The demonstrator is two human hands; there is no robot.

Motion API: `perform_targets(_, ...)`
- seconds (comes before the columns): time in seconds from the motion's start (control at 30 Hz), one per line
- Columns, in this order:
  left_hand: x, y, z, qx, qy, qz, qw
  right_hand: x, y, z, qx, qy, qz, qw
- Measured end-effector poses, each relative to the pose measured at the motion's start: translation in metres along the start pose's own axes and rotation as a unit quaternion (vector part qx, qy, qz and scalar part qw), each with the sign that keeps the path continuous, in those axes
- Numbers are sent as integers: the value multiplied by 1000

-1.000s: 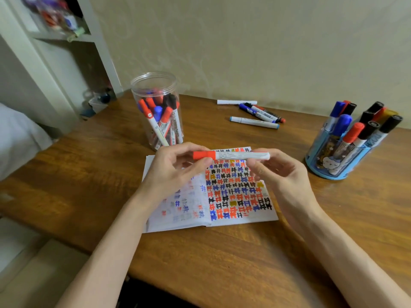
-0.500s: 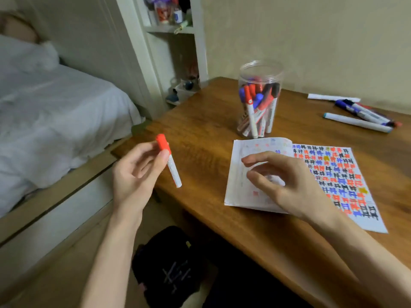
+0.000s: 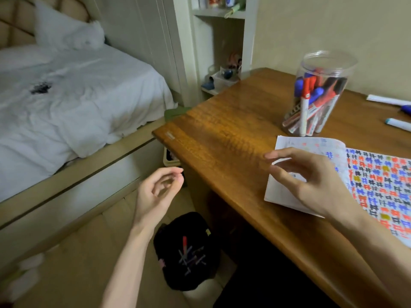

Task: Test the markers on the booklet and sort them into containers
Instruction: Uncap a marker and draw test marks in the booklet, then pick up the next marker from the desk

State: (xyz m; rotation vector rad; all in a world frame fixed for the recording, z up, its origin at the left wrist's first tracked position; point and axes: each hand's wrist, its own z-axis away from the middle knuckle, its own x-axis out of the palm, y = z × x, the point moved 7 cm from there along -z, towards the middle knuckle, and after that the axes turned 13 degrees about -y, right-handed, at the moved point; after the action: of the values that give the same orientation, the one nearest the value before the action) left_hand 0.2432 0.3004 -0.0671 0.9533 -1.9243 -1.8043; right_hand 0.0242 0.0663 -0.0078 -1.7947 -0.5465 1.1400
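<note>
With both grips slack and empty, the loose white-barrelled markers are laid crosswise at the brown wooden tabletop's far right, nearer the right hand, held over the hash-marked paper booklet, than the left hand.

On the table the booklet lies open at the right. The jar stands just behind it, and loose markers lie to the jar's right. On the floor left of the table sits a bin holding markers. The bed stands further left, with shelves behind, between bed and table.
</note>
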Motion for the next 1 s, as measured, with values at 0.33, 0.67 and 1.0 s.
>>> perform_targets(0.33, 121, 70, -41, 109, -141, -43, 983, -59, 22, 39, 52, 36, 13, 998)
perform_targets(0.67, 303, 121, -53, 152, -365, -29, 918, -152, 70, 131, 136, 162, 42, 977)
perform_targets(1.0, 435, 128, -125, 149, -427, -131, 882, -196, 102, 183, 178, 236, 53, 954)
